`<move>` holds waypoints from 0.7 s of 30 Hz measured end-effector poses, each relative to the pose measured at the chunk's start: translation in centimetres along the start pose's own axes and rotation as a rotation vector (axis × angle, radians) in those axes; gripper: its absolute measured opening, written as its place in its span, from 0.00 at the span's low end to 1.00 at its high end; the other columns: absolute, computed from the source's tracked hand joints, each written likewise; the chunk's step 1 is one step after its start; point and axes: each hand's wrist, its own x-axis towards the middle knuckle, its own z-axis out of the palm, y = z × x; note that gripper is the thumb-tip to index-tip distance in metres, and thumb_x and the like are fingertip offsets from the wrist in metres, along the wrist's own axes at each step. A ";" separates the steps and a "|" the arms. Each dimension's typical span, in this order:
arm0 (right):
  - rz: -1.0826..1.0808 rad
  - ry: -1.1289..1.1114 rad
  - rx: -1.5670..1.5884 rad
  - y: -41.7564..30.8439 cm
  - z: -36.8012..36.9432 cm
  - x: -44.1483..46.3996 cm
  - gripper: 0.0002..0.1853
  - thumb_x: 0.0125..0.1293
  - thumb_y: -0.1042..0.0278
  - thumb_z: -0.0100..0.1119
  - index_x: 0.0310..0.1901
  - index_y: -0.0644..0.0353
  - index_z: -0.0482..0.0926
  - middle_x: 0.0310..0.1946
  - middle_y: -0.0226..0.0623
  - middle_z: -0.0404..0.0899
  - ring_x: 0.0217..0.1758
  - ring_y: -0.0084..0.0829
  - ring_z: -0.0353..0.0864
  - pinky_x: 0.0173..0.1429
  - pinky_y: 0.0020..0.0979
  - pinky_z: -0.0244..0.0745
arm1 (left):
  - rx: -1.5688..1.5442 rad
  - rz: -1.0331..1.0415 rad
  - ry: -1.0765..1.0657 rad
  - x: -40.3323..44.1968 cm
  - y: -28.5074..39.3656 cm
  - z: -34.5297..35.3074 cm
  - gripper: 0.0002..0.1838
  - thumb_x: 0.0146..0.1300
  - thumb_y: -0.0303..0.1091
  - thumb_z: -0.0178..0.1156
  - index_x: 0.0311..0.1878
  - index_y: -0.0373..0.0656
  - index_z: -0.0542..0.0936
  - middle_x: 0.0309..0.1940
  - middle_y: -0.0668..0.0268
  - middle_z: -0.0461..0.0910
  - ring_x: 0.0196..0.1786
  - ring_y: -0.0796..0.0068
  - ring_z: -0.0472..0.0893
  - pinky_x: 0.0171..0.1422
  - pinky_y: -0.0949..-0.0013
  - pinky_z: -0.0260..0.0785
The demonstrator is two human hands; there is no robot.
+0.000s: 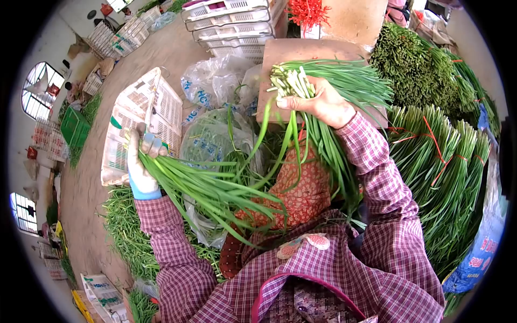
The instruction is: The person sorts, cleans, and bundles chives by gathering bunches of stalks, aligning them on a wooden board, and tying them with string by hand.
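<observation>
My left hand (pixel 141 159), in a pale glove with a blue cuff, is closed around a handful of green garlic chives (pixel 199 177). Their long leaves trail right, over my lap. My bare right hand (pixel 321 102) grips another bunch of garlic chives (pixel 328 142) by the pale stem ends, its leaves hanging down. Just behind that hand, more garlic chives (pixel 353 81) lie on a wooden board (pixel 280 51), leaves pointing right. A few loose leaves droop between my two hands.
Tied chive bundles (pixel 436 161) with red bands and a stack of darker green bundles (pixel 414 67) stand at right. A white plastic crate (pixel 142 124) leans at left, near plastic bags (pixel 215 81). Loose greens (pixel 126 226) cover the floor. Stacked crates (pixel 231 24) and red ties (pixel 308 12) are behind.
</observation>
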 end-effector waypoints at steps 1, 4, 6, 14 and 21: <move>-0.027 0.002 0.082 -1.0 0.4 -0.2 0.22 0.56 0.64 0.71 0.49 0.64 0.77 0.39 0.29 0.82 0.43 0.19 0.77 0.50 0.23 0.72 | -0.002 0.005 -0.003 0.0 -0.1 1.1 0.16 0.72 0.43 0.48 0.54 0.43 0.73 0.21 0.77 0.57 0.23 0.84 0.58 0.36 0.74 0.62; 0.082 0.009 -0.060 -1.1 0.8 0.6 0.21 0.55 0.64 0.71 0.48 0.63 0.78 0.38 0.28 0.81 0.41 0.19 0.77 0.50 0.23 0.72 | 0.076 -0.011 -0.136 -0.4 -0.7 4.2 0.19 0.73 0.40 0.47 0.61 0.40 0.68 0.21 0.77 0.57 0.23 0.84 0.58 0.34 0.74 0.59; 0.027 0.025 -0.230 0.0 0.8 0.9 0.20 0.54 0.64 0.72 0.46 0.62 0.79 0.38 0.27 0.81 0.40 0.18 0.76 0.50 0.24 0.72 | 0.052 -0.015 -0.239 -0.5 -1.0 6.1 0.20 0.73 0.37 0.46 0.63 0.38 0.63 0.21 0.77 0.57 0.23 0.85 0.58 0.33 0.74 0.58; 0.014 -0.002 0.055 -0.6 0.4 0.2 0.18 0.57 0.66 0.70 0.49 0.59 0.79 0.43 0.25 0.81 0.45 0.16 0.75 0.55 0.23 0.70 | 0.259 0.020 -0.025 -1.9 -1.0 8.7 0.19 0.72 0.39 0.46 0.59 0.36 0.66 0.19 0.78 0.58 0.19 0.86 0.58 0.28 0.76 0.57; 0.003 0.005 0.175 0.1 -0.5 0.7 0.17 0.59 0.66 0.68 0.50 0.58 0.80 0.45 0.25 0.80 0.48 0.18 0.75 0.57 0.25 0.68 | 0.671 0.208 0.278 -2.5 0.0 9.6 0.21 0.69 0.38 0.51 0.56 0.29 0.68 0.19 0.78 0.56 0.19 0.86 0.59 0.27 0.77 0.58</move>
